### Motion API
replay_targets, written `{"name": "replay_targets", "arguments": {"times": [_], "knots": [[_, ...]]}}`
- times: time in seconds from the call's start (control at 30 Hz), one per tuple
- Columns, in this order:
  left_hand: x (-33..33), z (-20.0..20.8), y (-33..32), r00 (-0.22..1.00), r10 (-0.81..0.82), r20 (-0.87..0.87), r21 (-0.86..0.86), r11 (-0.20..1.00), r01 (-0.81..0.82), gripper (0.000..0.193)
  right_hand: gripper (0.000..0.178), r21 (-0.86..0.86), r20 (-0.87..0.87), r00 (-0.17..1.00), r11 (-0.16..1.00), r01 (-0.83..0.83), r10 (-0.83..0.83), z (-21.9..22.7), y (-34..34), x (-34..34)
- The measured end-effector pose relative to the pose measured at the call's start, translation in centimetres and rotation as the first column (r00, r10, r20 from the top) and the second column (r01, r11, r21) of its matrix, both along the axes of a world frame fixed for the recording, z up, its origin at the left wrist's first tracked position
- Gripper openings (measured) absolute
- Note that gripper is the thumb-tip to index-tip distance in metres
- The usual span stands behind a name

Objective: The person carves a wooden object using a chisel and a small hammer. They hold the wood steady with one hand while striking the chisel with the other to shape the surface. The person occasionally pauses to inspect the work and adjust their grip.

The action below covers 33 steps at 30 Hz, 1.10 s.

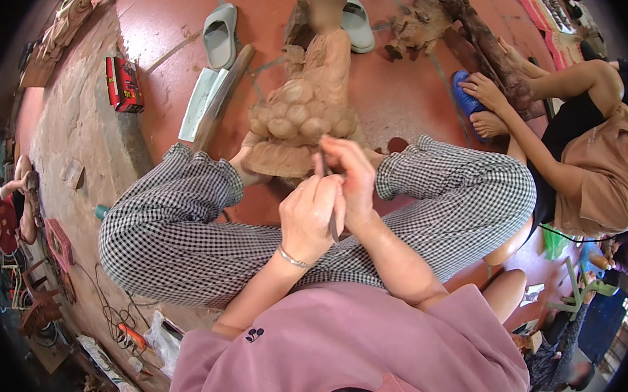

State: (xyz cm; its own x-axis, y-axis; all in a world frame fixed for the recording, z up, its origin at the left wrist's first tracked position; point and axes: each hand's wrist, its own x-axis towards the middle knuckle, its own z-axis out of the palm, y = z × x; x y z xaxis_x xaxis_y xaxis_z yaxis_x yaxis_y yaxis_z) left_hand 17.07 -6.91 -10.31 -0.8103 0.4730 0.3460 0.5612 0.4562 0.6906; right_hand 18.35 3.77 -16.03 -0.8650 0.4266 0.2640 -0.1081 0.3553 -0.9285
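Note:
In front of me stands a carved brown wooden figure (327, 75), on a base of rounded petal-like lobes (297, 113), between my bare feet. Both hands meet just before its lower edge. My left hand (309, 209), with a bracelet at the wrist, is closed round a thin dark rod-like tool (333, 227); its lower end sticks out below the fingers. My right hand (353, 179) is closed against the left one, fingers bent about the tool's upper part near the base. What the tool's tip is like, and whether it touches the wood, I cannot make out.
Grey slippers (221, 38) lie beyond the figure. A wooden plank (223, 100) with a folded pale sheet lies left, near a red box (124, 84). At right, a person (591, 155) sits near another rough carving (437, 23) and a blue slipper (465, 98).

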Motion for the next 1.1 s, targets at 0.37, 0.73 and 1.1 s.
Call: {"name": "replay_targets", "arguments": {"times": [0.37, 0.73, 1.1], "knots": [[-0.6, -0.7, -0.2, 0.994, 0.057, 0.096, 0.126, 0.990, -0.069, 0.011, 0.040, 0.048, -0.043, 0.998, 0.998, -0.042, 0.044, 0.4, 0.2, -1.6], [-0.8, -0.7, 0.3, 0.978, 0.093, 0.187, 0.253, 0.957, -0.140, 0.012, 0.038, 0.211, -0.034, 0.999, 0.977, -0.029, 0.037, 1.7, 1.4, -2.2], [-0.7, -0.8, 0.0, 0.924, 0.100, 0.370, 0.257, 0.944, -0.205, 0.024, 0.038, 0.265, 0.028, 0.999, 0.963, -0.049, 0.043, 2.2, 1.5, -2.1]]}}
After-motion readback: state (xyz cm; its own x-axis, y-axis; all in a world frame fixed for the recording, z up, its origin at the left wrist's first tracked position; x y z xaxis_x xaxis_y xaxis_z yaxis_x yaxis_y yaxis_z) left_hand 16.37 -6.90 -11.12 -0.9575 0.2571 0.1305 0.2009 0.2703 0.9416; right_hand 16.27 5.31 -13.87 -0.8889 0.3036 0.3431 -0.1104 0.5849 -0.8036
